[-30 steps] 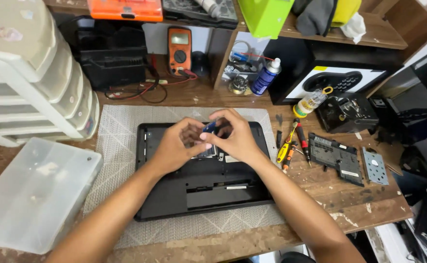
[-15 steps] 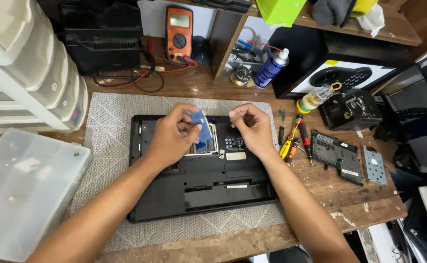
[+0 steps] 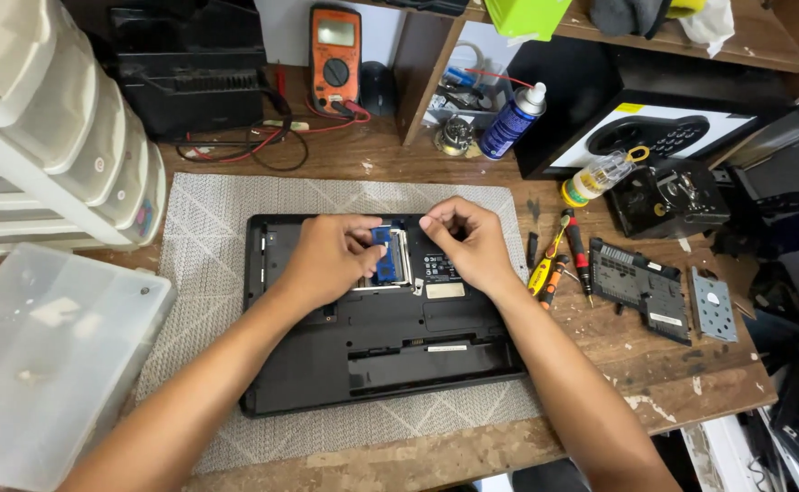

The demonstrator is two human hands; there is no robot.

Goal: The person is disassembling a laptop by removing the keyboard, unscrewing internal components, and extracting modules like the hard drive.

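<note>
Wooden desk (image 3: 390, 159) cluttered with tools carries a grey mat (image 3: 208, 219), and on it lies an upturned black laptop (image 3: 381, 351) with its memory bay open. Left hand (image 3: 327, 260) has its fingers closed on a blue memory card (image 3: 383, 255) sitting in that bay. Right hand (image 3: 468, 241) rests just beside the bay, fingers pinched together; whether they hold anything cannot be told. Screwdrivers (image 3: 554, 264) lie near its wrist.

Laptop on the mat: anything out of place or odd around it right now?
The laptop lies bottom-up with its memory bay uncovered. A blue memory module sits in the bay by the left hand; whether it lies flat is unclear. Removed cover panels lie loose to the right.
</note>
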